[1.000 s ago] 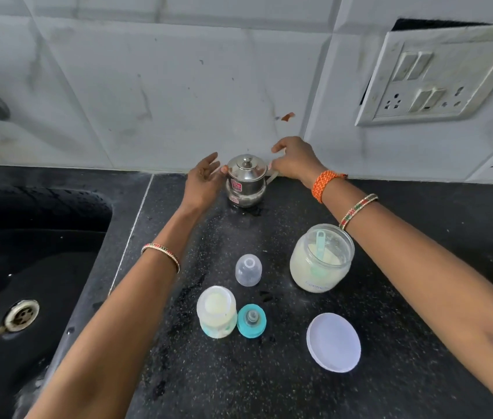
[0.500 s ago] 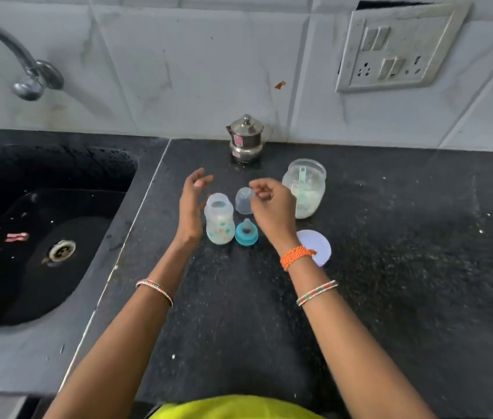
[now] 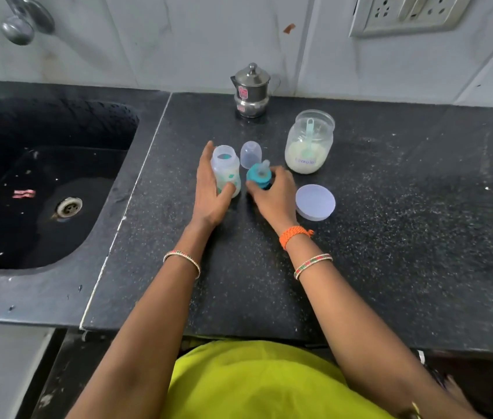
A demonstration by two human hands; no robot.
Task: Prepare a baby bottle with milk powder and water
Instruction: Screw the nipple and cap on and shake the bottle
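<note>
Gripping bottle w/ left hand, upright, mouth open; right hand holds teal nipple just right of bottle.

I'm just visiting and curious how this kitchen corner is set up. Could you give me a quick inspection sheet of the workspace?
Surface: black speckled stone counter, dry, white specks on it.
Job's things: clear open baby bottle upright; teal nipple ring; clear dome cap; open glass powder jar with teal scoop inside; round white lid lying flat; lidded steel pot by the wall.
Clutter: scraps in the black sink.
Hands: left hand wraps the bottle; right hand grips the nipple ring.
Cables: nothing seen.
Surroundings: white tiled wall, steel tap, wall socket panel.
</note>
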